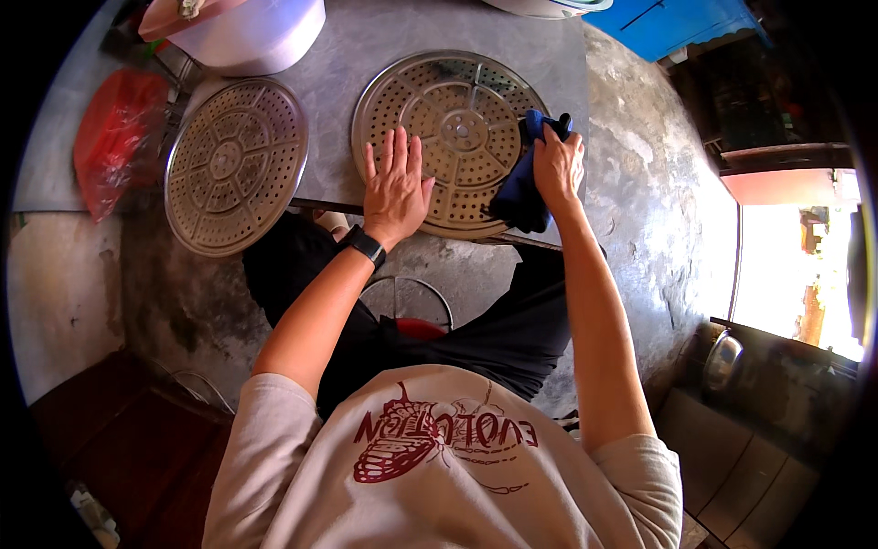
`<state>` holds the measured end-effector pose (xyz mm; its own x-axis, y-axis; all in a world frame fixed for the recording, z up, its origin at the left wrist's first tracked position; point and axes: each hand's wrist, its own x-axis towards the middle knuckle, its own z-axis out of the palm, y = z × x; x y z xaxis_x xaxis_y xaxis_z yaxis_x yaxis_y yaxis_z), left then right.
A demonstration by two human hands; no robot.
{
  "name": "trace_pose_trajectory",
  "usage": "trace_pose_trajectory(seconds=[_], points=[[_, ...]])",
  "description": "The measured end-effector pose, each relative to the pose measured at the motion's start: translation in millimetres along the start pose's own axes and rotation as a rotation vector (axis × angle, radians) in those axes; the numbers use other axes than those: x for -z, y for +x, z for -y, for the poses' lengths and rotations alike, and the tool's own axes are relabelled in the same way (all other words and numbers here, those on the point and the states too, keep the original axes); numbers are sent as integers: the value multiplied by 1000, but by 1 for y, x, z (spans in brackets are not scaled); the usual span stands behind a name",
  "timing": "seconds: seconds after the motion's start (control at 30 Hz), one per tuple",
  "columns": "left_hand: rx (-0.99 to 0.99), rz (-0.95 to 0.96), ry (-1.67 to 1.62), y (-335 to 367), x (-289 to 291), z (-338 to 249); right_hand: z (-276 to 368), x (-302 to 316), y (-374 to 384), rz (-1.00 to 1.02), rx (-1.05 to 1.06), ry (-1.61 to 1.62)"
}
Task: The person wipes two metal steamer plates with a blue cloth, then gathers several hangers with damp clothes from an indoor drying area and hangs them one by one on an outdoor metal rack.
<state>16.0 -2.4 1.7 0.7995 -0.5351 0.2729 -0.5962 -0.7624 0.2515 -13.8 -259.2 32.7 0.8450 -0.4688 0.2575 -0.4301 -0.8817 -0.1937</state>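
A round perforated metal steamer tray (445, 101) lies on the grey table, its near rim reaching the table's front edge. My left hand (396, 190) is spread flat at the tray's left near side, fingers pointing away from me. A dark blue cloth (521, 190) is bunched in my right hand (558, 169), against the right side of the tray. The right fingers are wrapped round the cloth and partly hidden by it. To the left, a second perforated steamer tray (203, 151) overhangs the table's front edge.
A white tub (265, 41) with a pinkish rim stands at the far left, and a red plastic bag (119, 133) lies near it. A pale basin (549, 7) sits at the table's far edge. Below the table, between my legs, is a round metal frame (439, 297).
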Motion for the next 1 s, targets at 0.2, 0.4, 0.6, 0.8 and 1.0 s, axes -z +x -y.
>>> trace_pose_trajectory(seconds=[0.2, 0.4, 0.6, 0.8, 1.0], points=[[-2, -39, -44, 1, -5, 4, 86, -6, -48, 75, 473, 212], [-3, -49, -32, -3, -2, 6, 39, 27, -55, 316, 532, 166], [-30, -80, -62, 1, 1, -2, 6, 7, 8, 87, -126, 58], [-17, -88, 34, 3, -15, 6, 100, 1, -31, 405, 258, 239], [-50, -44, 74, 2, -3, -2, 51, 5, -19, 140, 1, 297]])
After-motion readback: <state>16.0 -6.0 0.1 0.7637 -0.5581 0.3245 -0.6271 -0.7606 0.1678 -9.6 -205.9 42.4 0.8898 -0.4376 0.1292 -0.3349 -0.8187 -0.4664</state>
